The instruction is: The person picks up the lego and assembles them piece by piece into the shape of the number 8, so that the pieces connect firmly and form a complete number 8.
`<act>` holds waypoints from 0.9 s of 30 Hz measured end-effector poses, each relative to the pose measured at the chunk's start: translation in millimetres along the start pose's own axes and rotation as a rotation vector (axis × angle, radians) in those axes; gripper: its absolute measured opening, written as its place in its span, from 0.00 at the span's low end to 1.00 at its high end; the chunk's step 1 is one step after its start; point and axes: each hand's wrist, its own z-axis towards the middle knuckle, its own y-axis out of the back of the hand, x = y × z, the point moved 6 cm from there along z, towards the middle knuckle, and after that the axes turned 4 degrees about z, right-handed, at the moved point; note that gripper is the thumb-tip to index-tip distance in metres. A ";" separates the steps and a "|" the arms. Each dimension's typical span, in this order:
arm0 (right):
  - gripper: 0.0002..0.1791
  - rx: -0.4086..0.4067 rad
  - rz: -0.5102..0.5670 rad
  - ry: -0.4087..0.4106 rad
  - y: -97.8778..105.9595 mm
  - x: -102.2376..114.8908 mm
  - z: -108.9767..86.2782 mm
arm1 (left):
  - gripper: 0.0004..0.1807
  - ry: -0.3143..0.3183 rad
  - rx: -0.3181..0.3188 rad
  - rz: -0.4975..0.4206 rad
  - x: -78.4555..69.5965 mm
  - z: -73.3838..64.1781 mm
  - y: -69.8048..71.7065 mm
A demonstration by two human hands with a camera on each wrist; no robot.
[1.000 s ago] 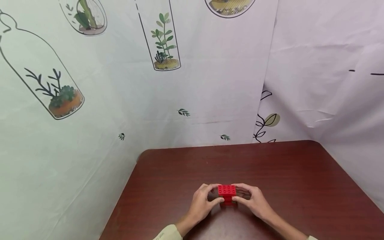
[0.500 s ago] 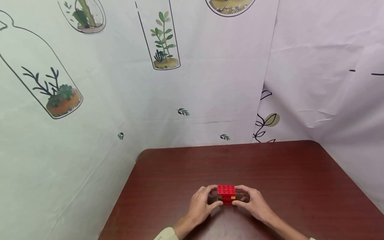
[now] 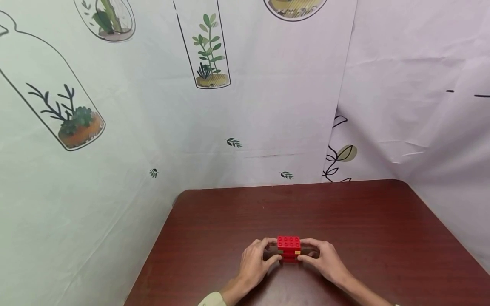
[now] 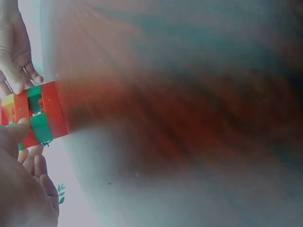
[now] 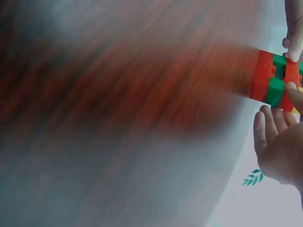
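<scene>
A stack of toy building bricks [image 3: 289, 243] stands on the table in the head view, with a studded red brick on top. Its layers show in the left wrist view: long red bricks [image 4: 56, 109], with small green bricks [image 4: 40, 126] and a yellow brick [image 4: 8, 101] between them. On the stack's left side my left hand [image 3: 252, 261] grips it, thumb in front and fingers behind. From the right my right hand [image 3: 325, 259] holds it likewise, its thumb near the lower front corner. In the right wrist view that thumb lies against the middle red brick [image 5: 290, 75].
The dark red-brown wooden table [image 3: 325, 212] spreads around the stack, with rounded far corners. White cloth [image 3: 268, 110] printed with plants in jars hangs behind it and along both sides.
Both hands have slid slightly down the stack's sides, the thumbs now lower. Small green and yellow bricks at its front have come into sight. The stack has stayed in about the same place.
</scene>
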 end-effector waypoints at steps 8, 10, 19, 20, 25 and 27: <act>0.21 -0.036 -0.003 0.035 2.2 2.4 -1.4 | 0.19 0.035 0.002 -0.026 0.3 1.9 -0.4; 0.21 -0.043 -0.002 0.031 2.9 1.6 -1.1 | 0.19 0.039 0.002 -0.041 0.3 2.8 -0.4; 0.20 -0.091 -0.045 -0.025 6.7 -2.7 5.2 | 0.19 0.050 -0.013 -0.061 -0.4 11.7 0.1; 0.20 -0.096 -0.055 -0.031 7.2 -2.9 6.0 | 0.19 0.056 -0.011 -0.069 -0.2 12.9 -0.5; 0.17 -0.128 -0.098 -0.081 9.4 -5.2 9.8 | 0.19 0.096 0.003 -0.110 1.8 18.6 -5.3; 0.15 -0.142 -0.117 -0.089 10.4 -5.4 11.4 | 0.19 0.118 0.010 -0.125 3.0 20.7 -7.6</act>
